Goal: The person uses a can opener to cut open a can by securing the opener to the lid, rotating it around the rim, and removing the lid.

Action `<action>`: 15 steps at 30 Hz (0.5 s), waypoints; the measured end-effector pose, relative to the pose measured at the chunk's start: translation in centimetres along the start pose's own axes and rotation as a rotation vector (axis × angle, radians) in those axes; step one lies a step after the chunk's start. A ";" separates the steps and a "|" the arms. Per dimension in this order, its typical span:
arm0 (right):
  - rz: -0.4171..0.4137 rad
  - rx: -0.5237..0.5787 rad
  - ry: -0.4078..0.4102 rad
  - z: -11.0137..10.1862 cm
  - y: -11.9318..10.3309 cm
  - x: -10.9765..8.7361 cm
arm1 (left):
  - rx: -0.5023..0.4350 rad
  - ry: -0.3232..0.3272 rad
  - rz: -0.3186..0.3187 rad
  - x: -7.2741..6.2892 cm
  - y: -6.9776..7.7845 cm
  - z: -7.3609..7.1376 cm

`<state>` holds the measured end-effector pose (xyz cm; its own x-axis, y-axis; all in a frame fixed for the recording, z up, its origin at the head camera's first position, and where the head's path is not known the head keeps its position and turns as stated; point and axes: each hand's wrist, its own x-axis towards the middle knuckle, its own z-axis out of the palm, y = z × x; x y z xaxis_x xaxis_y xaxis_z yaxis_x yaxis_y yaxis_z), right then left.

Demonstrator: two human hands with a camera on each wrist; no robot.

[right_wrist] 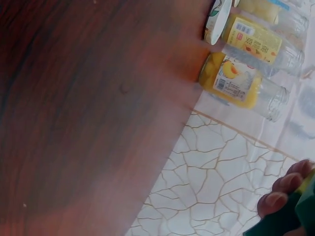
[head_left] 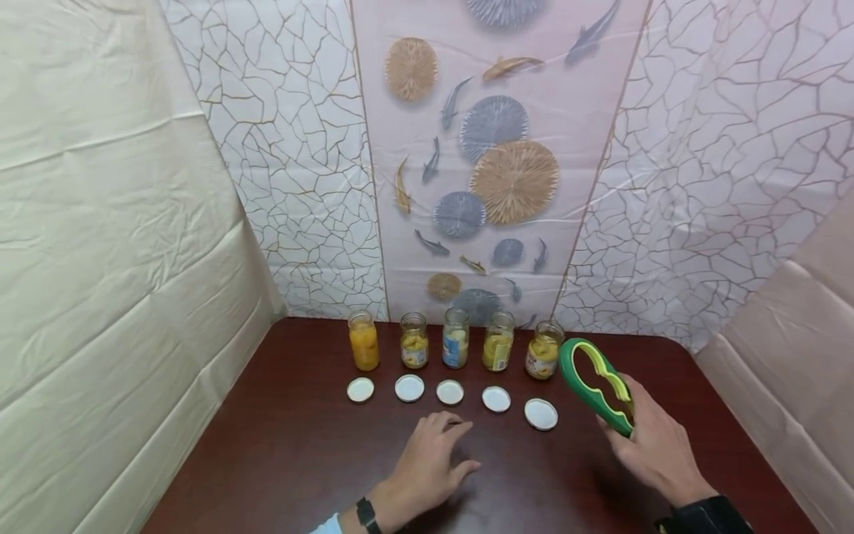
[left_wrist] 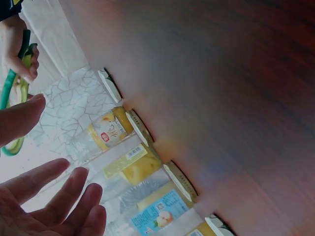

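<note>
Right of centre in the head view, the green jar opener (head_left: 596, 384) is up off the table, gripped by the right hand (head_left: 650, 443), fingers curled round its lower end and the looped head tilting up and left toward the row of jars. In the right wrist view, lower right corner, the fingertips (right_wrist: 275, 201) wrap the dark green edge, and that's all of the tool the camera catches. Over to the left hand (head_left: 427, 463): low in the middle of the frame, it sits on the dark red table (head_left: 280, 445) with fingers loosely bent and nothing in it; the left wrist view shows those fingers (left_wrist: 59, 196) spread and relaxed at lower left. Just above it, five white lids (head_left: 450, 392) lie flat in a line, the rightmost lid (head_left: 540, 414) nearest the opener. Behind them, against the patterned backdrop (head_left: 494, 163), stand five open jars of yellow fruit, from the leftmost jar (head_left: 363, 341) to the rightmost jar (head_left: 543, 350), which sits just beside the opener's head; touching or not, probably apart, but the angle leaves it unclear.
</note>
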<state>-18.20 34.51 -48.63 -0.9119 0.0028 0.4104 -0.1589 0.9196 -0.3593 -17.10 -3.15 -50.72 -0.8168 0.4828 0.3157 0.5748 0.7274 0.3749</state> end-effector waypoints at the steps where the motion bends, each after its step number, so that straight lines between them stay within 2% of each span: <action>1: 0.026 -0.010 -0.006 0.1 0.2 0.0 | -0.007 -0.005 -0.003 -0.1 0.0 -0.1; 7: 0.184 -0.056 -0.089 0.3 1.7 0.8 | -0.025 -0.021 -0.013 -0.5 -0.1 -0.2; 13: 0.373 -0.093 -0.307 0.8 2.8 3.1 | -0.018 -0.020 -0.026 -0.8 -0.1 -0.5; 15: 0.411 -0.107 -0.361 1.3 3.1 3.8 | -0.023 -0.026 -0.032 -0.9 -0.1 -0.7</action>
<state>-22.69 36.81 -49.25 -0.9655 0.2521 -0.0651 0.2591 0.9060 -0.3346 -16.40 -4.04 -50.44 -0.8356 0.4722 0.2808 0.5492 0.7315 0.4040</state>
